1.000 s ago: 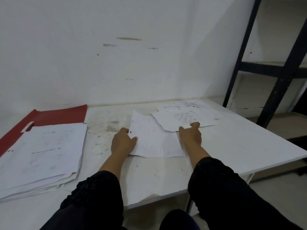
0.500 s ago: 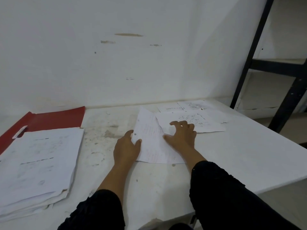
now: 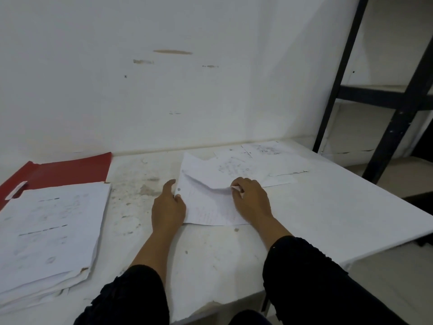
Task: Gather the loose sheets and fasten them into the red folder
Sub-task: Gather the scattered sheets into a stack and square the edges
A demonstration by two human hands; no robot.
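The white surface (image 3: 328, 219) carries everything: at its left the red folder (image 3: 70, 170) lies open with a thick stack of sheets (image 3: 51, 226) on it, and near the middle lie the loose sheets (image 3: 257, 165), overlapping and well apart from the folder. The nearest sheet (image 3: 206, 202) sits between both hands. The left hand (image 3: 167, 207) rests at its punched edge, thumb on the paper, fingers fairly straight; the right hand (image 3: 251, 202) pinches a raised crease with curled fingers (image 3: 236, 187). To lift it cleanly, I would steady the left edge while raising the right, avoiding further creasing, then draw the remaining sheets underneath.
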